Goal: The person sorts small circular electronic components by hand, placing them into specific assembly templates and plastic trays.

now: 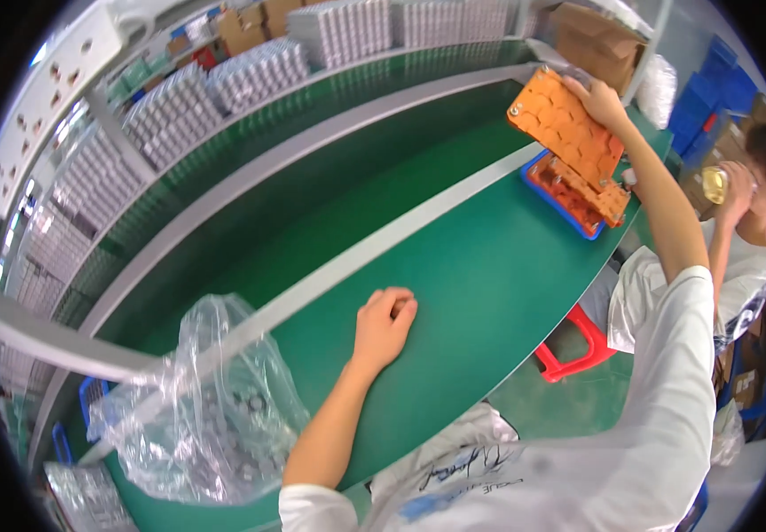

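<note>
At the far right of the green table, my right hand (599,103) grips the upper edge of an orange plate (569,129). The plate has a scale-like pattern and metal bits at its corners. It is tilted above a blue tray (563,209) holding more orange parts (581,191), and partly hides them. My left hand (385,326) rests on the table near the middle, fingers curled in and nothing visible in them. Left of that forearm lies a clear plastic bag (214,417) with small dark and pale pieces inside, too blurred to name.
A pale rail (400,220) crosses the green table (480,275). Stacked silvery trays (338,34) line the shelf behind. A red stool (578,346) stands at the table's near side. Another person (667,301) sits at the right, raising a yellowish cup. A cardboard box (591,44) sits far right.
</note>
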Motion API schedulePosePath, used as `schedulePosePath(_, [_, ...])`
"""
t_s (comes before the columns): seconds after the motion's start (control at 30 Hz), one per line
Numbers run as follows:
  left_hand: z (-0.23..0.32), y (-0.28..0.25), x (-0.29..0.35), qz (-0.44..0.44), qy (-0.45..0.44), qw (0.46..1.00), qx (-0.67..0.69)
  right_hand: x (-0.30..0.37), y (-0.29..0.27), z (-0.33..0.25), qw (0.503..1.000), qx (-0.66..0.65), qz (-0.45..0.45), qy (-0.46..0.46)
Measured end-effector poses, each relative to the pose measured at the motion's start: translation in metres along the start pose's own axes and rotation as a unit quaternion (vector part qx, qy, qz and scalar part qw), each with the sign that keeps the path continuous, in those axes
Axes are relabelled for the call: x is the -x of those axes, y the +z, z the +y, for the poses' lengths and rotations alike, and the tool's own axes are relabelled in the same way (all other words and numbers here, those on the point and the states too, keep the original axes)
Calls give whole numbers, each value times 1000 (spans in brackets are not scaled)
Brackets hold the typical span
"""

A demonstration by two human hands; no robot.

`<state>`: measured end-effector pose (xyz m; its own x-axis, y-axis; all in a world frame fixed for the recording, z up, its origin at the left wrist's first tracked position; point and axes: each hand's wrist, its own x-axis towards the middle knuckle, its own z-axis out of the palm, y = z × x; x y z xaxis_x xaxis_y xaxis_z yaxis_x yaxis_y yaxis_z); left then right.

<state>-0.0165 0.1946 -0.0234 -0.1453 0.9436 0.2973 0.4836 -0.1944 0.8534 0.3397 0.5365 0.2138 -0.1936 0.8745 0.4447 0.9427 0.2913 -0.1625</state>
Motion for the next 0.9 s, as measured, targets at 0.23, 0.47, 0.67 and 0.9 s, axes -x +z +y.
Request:
schedulePosePath(0.23, [40,-92,50,141,-13,983,-117,128,96,-221,909,-237,-226,-259])
schedulePosePath(0.47, [41,-207,161,290,-295,891,-185,228,134,-331,869,-210,-321,-312])
schedulePosePath(0.67, [42,-261,204,170,-415,771,-452,239,168,-335,806,-296,-284,-427])
schedulePosePath(0.9, [-55,-318,225,105,-488,746,-442,240,178,-273,808,-406,-270,-330])
